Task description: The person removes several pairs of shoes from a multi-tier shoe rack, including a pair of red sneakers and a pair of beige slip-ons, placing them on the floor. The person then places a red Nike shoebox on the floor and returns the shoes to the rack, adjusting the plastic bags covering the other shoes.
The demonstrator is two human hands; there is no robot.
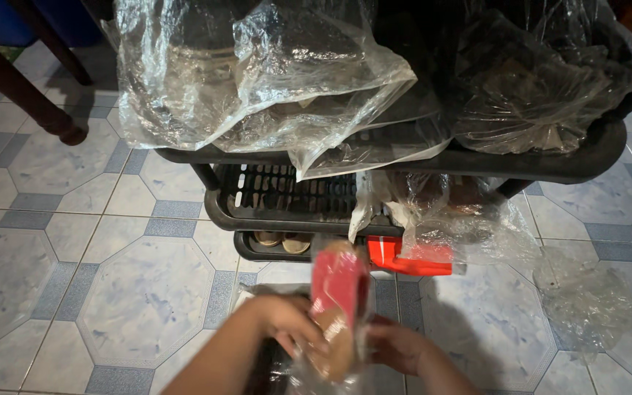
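- The left hand (290,322) is gripping a red shoe (339,307) from the left, fingers curled around its side (the picture is blurred here).
- The right hand (396,345) is closing on the same shoe from the right, through a clear bag (330,369) wrapped around its lower part.
- The shoe is standing on end, low and central, above the tiled floor (140,300), just in front of a black rack (287,197).
- Crumpled plastic bags (257,73) are covering the rack's top shelf.
- Another loose bag (587,300) is lying on the floor at right, well apart from the hands.
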